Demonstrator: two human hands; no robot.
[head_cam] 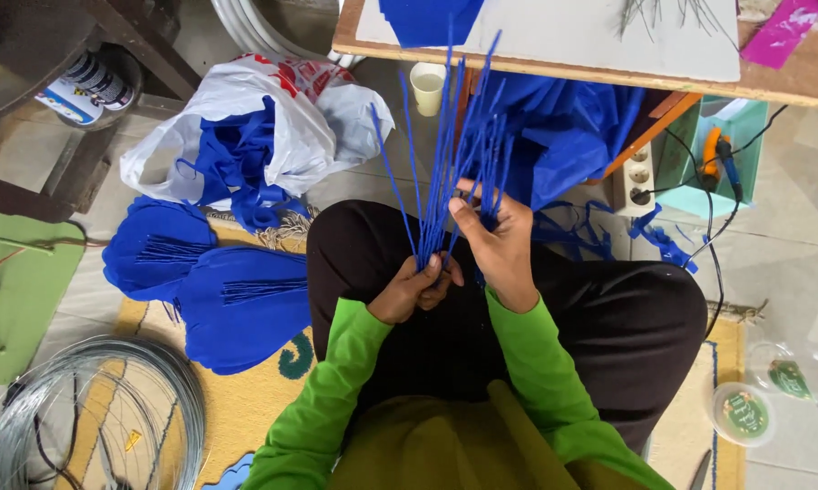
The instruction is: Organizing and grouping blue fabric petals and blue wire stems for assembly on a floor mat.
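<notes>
Left hand (415, 289): closed around the base of blue wrapped wires (445, 154).
Right hand (495, 240): pinching some wires.
Done: two blue leaf shapes (205, 281) lying beside.

Royal blue is seen on the stick bundle (445, 154), the leaf-shaped cutouts (219, 290) and the fabric in the white, red-printed bag (246, 127). Bright green sleeves (327, 381), dark brown trousers (608, 318) and a yellow patterned mat (237, 408) are shown.

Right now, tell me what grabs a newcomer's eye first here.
A fan of blue sticks at centre, gripped at the base by the left hand and sorted by the right hand. Left of the lap lie blue leaf-shaped pieces; a wire coil sits bottom left.
</notes>
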